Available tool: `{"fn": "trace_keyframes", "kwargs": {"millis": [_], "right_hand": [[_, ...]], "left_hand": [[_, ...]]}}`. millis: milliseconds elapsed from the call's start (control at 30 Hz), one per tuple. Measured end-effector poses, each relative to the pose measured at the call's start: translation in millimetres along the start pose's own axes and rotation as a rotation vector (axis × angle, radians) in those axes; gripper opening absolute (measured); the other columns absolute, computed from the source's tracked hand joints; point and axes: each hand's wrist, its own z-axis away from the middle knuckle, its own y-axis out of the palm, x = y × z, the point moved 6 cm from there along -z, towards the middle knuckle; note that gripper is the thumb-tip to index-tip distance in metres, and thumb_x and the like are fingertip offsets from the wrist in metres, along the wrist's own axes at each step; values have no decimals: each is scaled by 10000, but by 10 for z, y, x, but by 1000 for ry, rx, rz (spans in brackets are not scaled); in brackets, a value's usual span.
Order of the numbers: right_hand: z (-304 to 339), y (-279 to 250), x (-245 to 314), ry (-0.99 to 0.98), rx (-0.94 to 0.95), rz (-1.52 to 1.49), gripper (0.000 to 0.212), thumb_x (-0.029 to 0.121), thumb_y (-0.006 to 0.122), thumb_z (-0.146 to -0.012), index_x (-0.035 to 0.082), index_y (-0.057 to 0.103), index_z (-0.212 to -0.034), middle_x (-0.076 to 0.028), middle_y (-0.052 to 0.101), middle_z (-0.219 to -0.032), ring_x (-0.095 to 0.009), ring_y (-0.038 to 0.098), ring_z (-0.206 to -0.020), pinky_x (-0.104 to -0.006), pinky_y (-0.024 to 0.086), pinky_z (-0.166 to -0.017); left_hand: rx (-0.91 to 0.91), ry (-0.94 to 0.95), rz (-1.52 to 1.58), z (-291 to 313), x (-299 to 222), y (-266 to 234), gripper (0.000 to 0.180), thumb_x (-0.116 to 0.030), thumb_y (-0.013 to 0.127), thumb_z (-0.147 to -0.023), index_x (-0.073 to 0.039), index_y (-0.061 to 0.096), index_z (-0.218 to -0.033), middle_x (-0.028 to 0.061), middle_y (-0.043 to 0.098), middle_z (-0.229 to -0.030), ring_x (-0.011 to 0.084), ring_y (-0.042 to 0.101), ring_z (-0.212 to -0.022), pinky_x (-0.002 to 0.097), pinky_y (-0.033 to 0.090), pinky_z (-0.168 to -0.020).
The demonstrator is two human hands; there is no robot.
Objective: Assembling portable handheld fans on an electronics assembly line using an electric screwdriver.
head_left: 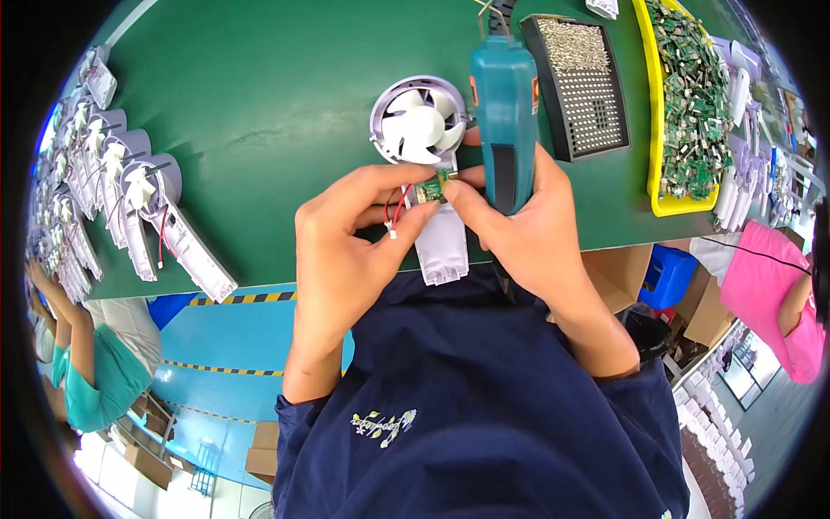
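Observation:
A handheld fan body (422, 121) lies near the table's front edge, its white blades in a round lilac ring and its open handle (443, 251) pointing at me. Over the handle's upper part, my left hand (350, 216) pinches a small green circuit board (430, 189). Red and black wires with a white plug (392, 229) dangle beside its fingers. My right hand (527, 221) closes its thumb on the board's right end. A teal electric screwdriver (504, 121) hangs in front of the right hand and hides some of its fingers; whether they touch is unclear.
A black tray of screws (581, 86) and a yellow bin of circuit boards (654, 112) stand at the right. Several fan bodies (156, 186) line the green table's (259, 104) left side. Co-workers sit at the left, in a teal shirt (108, 376), and right, in pink (765, 294).

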Motion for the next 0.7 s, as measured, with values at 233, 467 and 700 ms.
{"fn": "trace_keyframes", "kwargs": {"millis": [233,467,700], "right_hand": [[303,-991,673,-561,-150,-540,585,383,558,-981,-43,398,-1348,-91,618,-852,-135,549,-562,-279,498,-530],[-56,-1223,880,-1064,36,-712,791,774,432,-875,154,483,-1364,-21,499,-779,-109,417,-510,-275,366,-446],[-212,-1074,808,-1201,293,-558,966,929,398,-716,150,467,-1284,-47,480,-774,-146,428,-518,-300,372,-453]], "left_hand": [[-31,5,22,-8,-41,62,250,74,746,-789,3,705,-1025,68,698,-960,80,655,-786,207,545,-693],[-11,-46,99,-232,-65,360,247,72,730,-804,36,686,-1044,93,711,-967,96,676,-790,223,554,-721],[-32,-41,96,-306,-112,564,246,79,725,-804,36,689,-1043,76,708,-960,84,669,-794,217,551,-718]]}}
